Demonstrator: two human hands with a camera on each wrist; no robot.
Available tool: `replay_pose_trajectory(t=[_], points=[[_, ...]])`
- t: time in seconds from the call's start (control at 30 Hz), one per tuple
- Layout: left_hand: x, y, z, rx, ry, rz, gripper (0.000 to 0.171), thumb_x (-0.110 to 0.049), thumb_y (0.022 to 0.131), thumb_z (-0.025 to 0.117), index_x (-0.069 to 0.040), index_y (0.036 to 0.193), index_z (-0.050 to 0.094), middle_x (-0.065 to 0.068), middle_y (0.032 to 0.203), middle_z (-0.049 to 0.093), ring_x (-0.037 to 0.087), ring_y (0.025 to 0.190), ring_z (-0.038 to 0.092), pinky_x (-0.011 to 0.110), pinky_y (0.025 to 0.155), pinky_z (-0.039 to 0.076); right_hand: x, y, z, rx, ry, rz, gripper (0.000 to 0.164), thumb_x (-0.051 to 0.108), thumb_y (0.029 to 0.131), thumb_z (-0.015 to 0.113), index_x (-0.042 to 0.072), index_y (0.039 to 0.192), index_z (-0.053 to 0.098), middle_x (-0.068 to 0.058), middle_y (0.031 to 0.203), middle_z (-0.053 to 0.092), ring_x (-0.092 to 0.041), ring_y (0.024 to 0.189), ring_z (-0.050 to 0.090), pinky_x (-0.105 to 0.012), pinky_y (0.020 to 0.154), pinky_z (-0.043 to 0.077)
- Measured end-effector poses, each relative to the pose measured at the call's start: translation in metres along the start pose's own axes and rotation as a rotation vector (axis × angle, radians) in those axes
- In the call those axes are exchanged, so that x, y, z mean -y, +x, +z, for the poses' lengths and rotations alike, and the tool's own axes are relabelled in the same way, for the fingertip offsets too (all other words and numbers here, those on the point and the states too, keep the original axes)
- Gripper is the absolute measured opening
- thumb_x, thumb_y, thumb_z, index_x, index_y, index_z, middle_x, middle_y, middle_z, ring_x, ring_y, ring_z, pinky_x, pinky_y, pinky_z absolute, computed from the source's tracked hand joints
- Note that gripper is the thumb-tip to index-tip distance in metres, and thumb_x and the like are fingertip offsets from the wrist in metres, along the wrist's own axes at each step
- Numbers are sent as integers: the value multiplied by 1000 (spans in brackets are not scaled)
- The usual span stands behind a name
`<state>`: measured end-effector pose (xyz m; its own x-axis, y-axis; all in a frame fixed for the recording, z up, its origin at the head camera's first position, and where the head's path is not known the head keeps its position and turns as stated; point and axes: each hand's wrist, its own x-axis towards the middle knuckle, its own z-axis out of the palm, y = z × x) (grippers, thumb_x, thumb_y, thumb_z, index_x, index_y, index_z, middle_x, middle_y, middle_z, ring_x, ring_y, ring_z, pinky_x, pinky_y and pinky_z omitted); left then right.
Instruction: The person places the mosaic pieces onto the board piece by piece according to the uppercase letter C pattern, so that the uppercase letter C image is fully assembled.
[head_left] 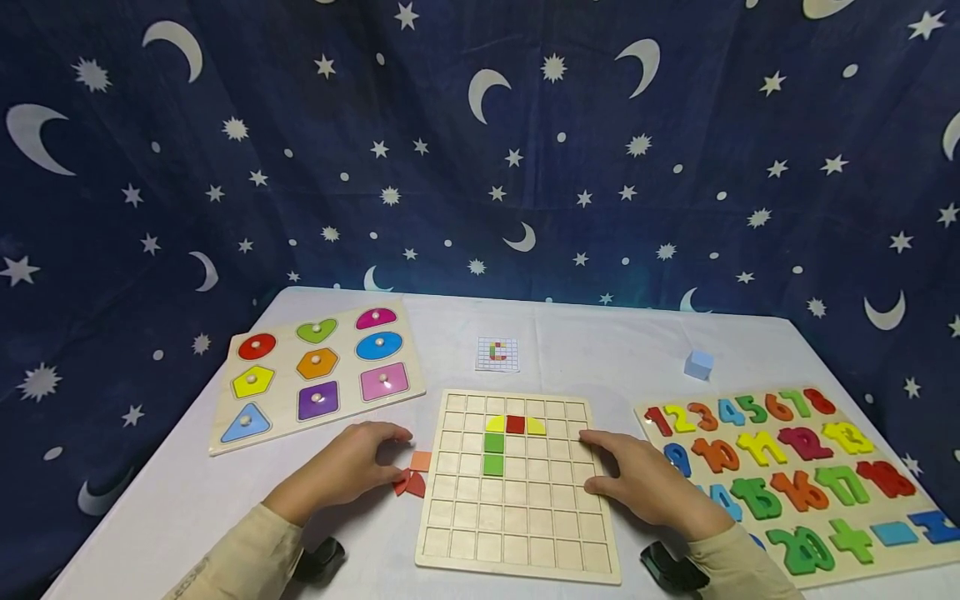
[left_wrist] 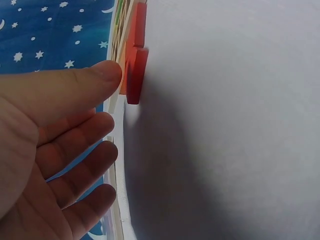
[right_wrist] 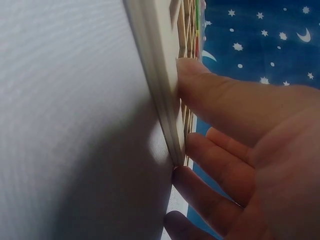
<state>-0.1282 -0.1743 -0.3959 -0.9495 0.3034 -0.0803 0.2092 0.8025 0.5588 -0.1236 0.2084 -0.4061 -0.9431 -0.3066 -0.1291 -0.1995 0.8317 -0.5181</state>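
Our right hand [head_left: 641,483] is open, fingertips at the right edge of the wooden grid board [head_left: 516,518], probably steadying it. Our left hand [head_left: 348,467] is relaxed by the board's left edge, gripping nothing we can see, thumb near the red tiles [head_left: 416,484] (can't tell if touching). Those and the orange square [head_left: 421,461] lie just off that edge, likely for easy reach. On the board: red square [head_left: 515,425] between yellow quarter-circles [head_left: 536,426], green squares [head_left: 493,443] under the left one. Pattern card [head_left: 497,355] sits beyond the board, presumably for reference.
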Motion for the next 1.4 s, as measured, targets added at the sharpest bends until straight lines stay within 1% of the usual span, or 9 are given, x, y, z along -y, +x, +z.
replay_pose_trajectory(t=[0.37,0.57,0.63,0.77,0.87,1.0,1.17,1.3,1.4], points=[[0,-3,2,20,8,3,38,-9,75,87,-8,110,73,0,106,69,27,110,61,49,102,44,-1,0,0,0,-1,-14,64,28,84,81,7,140,57,-16,139,56,-42,131,48,-59,104,38],[3,-4,2,1,40,40,35,-9,76,86,-6,109,73,0,104,69,26,107,62,48,100,46,-1,0,-1,-1,1,15,64,24,85,81,7,141,56,-16,140,55,-42,132,47,-59,106,37],[4,-5,2,-4,44,41,36,-10,76,86,-6,109,73,0,104,69,26,106,62,48,100,46,-1,0,-1,-2,-1,16,64,24,85,81,6,141,56,-17,140,55,-42,132,47,-60,105,37],[5,-7,2,15,31,35,40,-15,73,89,-8,109,72,-2,105,69,26,107,61,48,100,46,-1,0,0,-3,-5,10,64,25,85,81,7,140,56,-17,140,56,-42,131,47,-60,105,37],[7,-8,2,24,29,53,43,-16,72,91,-8,109,72,-1,106,68,26,108,61,49,100,46,-1,-1,0,-3,-2,8,64,25,85,81,7,140,56,-17,139,56,-42,131,48,-60,105,38],[9,-8,1,7,39,73,41,-14,71,90,-7,108,72,-1,104,68,26,106,61,48,99,46,0,-1,0,2,4,10,65,27,84,81,7,141,56,-16,140,56,-42,131,48,-60,104,38],[12,-8,-3,-7,47,67,35,-12,72,90,-9,101,71,-5,96,66,21,98,60,47,96,48,0,0,0,3,-2,9,65,29,84,81,8,141,56,-16,139,56,-42,131,48,-60,104,38],[15,-8,-5,-5,45,72,28,-10,73,88,-13,92,68,-9,85,60,16,87,56,43,88,50,0,0,0,0,-3,9,65,27,84,81,7,140,56,-16,139,56,-42,131,48,-60,104,38],[17,-8,-6,-4,48,76,25,-9,75,87,-15,89,67,-10,82,57,14,83,53,41,83,50,0,0,0,-1,-3,6,64,27,84,81,7,140,56,-16,139,56,-42,131,48,-60,104,38]])
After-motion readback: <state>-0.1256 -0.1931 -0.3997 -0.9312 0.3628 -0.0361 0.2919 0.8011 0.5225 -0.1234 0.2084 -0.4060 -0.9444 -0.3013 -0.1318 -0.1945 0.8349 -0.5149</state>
